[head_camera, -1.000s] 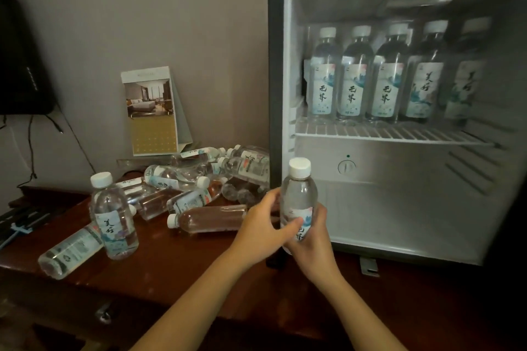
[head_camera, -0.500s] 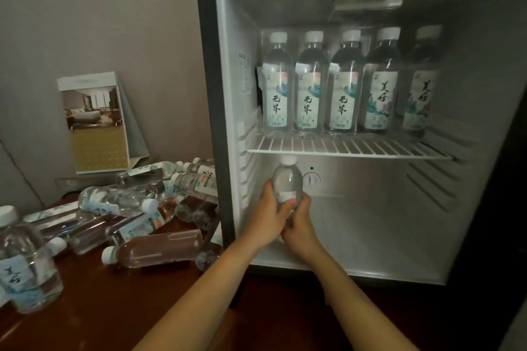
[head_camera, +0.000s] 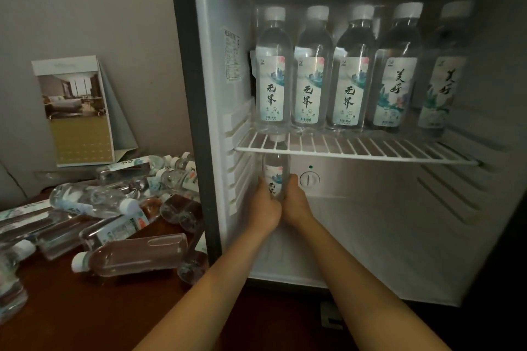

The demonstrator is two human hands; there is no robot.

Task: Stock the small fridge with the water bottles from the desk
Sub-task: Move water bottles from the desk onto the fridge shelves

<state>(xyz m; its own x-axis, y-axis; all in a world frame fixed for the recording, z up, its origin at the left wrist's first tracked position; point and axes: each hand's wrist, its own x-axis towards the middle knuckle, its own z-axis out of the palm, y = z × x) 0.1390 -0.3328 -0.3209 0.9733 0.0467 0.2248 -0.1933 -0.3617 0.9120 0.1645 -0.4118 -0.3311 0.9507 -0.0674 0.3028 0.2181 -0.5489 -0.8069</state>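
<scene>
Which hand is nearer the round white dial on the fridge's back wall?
Right. The right hand is beside the round white dial; the left hand is beyond the clear plastic bottle.

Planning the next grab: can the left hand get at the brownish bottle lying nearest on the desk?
Likely not yet: the left hand grips the upright bottle inside the fridge, whose side wall stands between. Once it withdraws, the brownish bottle lies uncovered.

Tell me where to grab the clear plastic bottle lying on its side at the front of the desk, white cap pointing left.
Take the lying clear plastic bottle around its straight middle, from above and the near side. It lies flat, white cap to the left. Other bottles crowd its far side, and another bottle sits at its base end.
</scene>
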